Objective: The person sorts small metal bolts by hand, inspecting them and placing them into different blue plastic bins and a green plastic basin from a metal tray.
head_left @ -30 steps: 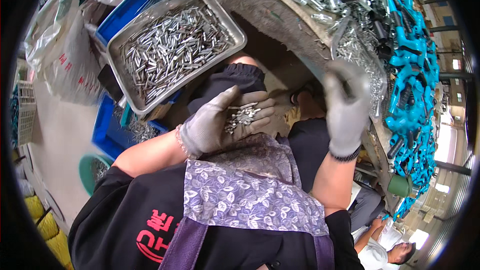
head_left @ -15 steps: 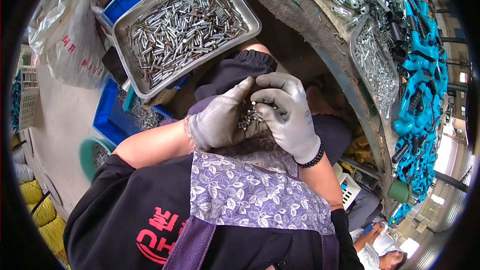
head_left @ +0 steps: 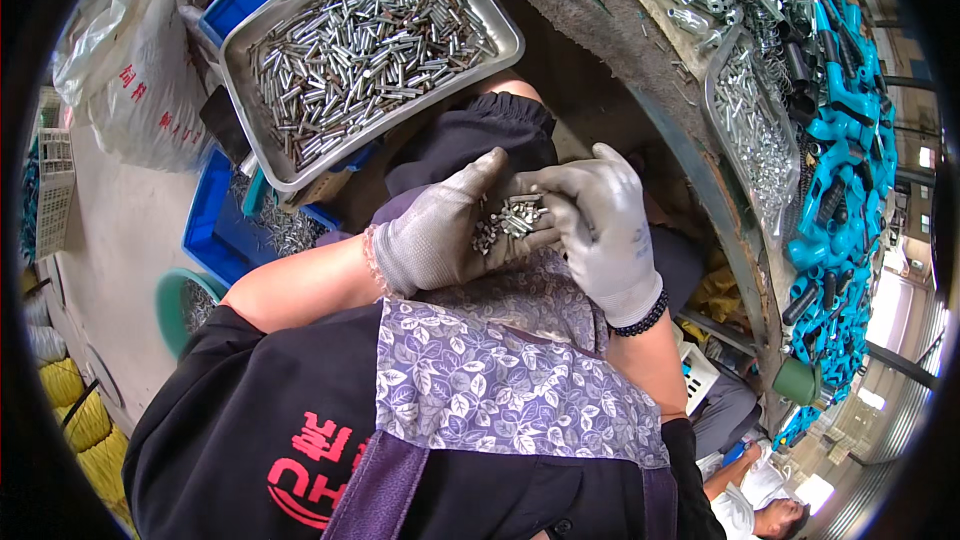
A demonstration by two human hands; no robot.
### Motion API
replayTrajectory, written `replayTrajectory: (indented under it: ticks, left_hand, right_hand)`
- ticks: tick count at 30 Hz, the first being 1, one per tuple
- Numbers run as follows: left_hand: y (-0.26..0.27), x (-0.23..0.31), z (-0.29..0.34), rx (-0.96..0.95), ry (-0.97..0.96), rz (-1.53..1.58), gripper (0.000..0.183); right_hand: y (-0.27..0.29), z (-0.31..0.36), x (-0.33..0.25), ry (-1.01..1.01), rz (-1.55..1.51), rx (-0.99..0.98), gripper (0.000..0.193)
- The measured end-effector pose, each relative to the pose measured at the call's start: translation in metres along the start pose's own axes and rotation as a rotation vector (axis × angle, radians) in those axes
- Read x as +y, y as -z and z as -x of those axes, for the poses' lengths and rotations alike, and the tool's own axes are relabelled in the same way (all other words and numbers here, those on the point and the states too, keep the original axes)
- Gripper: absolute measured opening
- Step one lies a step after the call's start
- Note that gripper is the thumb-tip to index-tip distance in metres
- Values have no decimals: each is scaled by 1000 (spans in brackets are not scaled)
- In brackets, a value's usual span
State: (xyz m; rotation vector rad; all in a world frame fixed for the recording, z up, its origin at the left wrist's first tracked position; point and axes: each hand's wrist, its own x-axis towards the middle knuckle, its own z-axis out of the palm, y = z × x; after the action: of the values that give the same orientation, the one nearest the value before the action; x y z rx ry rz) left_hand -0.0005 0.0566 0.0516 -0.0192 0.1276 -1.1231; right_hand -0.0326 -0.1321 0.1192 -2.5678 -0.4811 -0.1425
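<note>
My left hand (head_left: 440,235), in a grey-white work glove, is cupped palm up in front of the apron. A small heap of short silvery metal pins (head_left: 520,217) lies in its palm and along its fingers. Right beside the heap is my right hand (head_left: 600,225), gloved too, with a dark bead bracelet at the wrist. Its fingers are bent inward against the left hand's fingers, and whatever sits between their tips is hidden. Beyond the hands, a metal tray (head_left: 375,130) full of similar loose pins rests tilted near my knee.
A worktable edge (head_left: 690,150) curves along the right, bearing a clear tray of small metal parts (head_left: 745,120) and piled teal tool housings (head_left: 840,190). Blue bins (head_left: 215,225), a green tub (head_left: 172,305) and white sacks (head_left: 150,90) stand at left. Another person (head_left: 750,500) sits at lower right.
My right hand has shifted slightly right and away from the left palm, baring the heap of pins. The left hand has turned more open under them.
</note>
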Motion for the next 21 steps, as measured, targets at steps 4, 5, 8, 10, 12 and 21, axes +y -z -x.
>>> replayTrajectory:
  ticks: [4,5,8,10,12,21]
  left_hand:
    - [2,-1,2,198,-12,-65,58]
    - [6,-1,2,197,-10,-64,58]
    - [25,-1,2,115,22,-55,59]
    - [31,-3,2,5,38,-35,58]
    - [22,-5,2,114,36,-83,59]
    - [4,0,0,-56,79,-57,68]
  right_hand:
    - [-11,-1,-7,80,187,-14,25]
    - [-12,-1,-8,79,188,-15,25]
    - [-13,-4,-10,71,315,21,21]
    - [-17,-3,-7,89,307,-34,19]
    - [-16,-4,0,108,261,-48,17]
    - [-11,14,12,84,-343,228,19]
